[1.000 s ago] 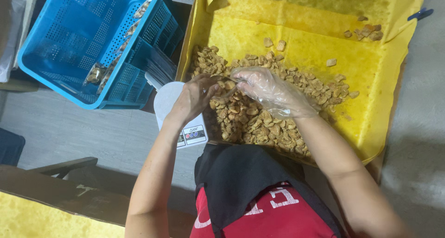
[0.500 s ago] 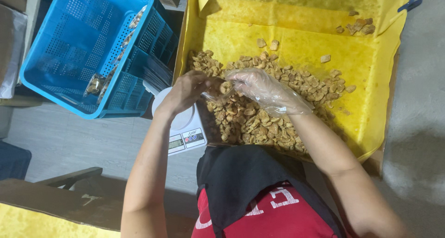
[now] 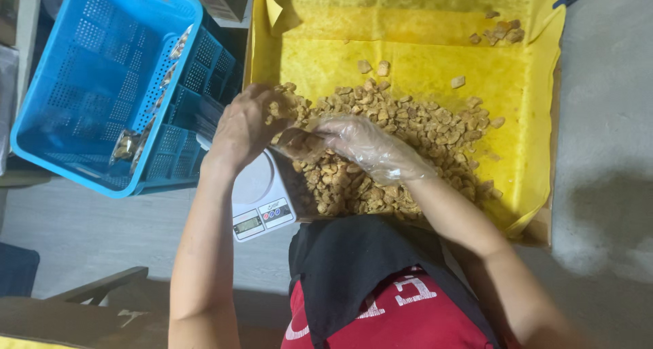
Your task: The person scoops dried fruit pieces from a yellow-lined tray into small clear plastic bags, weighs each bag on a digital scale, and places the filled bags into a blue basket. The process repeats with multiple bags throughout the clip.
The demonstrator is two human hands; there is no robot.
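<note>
Left hand (image 3: 246,126) bare, fingers curled at the edge of the nut pile (image 3: 401,138) on the yellow liner (image 3: 408,63); grasp unclear. Right hand (image 3: 364,145), clear-gloved, lies cupped on nuts; grip hidden. Scale (image 3: 262,199) partly hidden under left wrist. Blue crate (image 3: 75,84) at left.

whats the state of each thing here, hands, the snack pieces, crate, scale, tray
left hand: bare, curled at the pile's edge, grip unclear
right hand: in a clear plastic glove, resting on the pile
tan snack pieces: loose, heaped, a few scattered apart
yellow-lined tray: open, far half mostly bare
blue crate: upright, open, a few small packets inside
white scale: partly under the left arm, display unreadable
</note>
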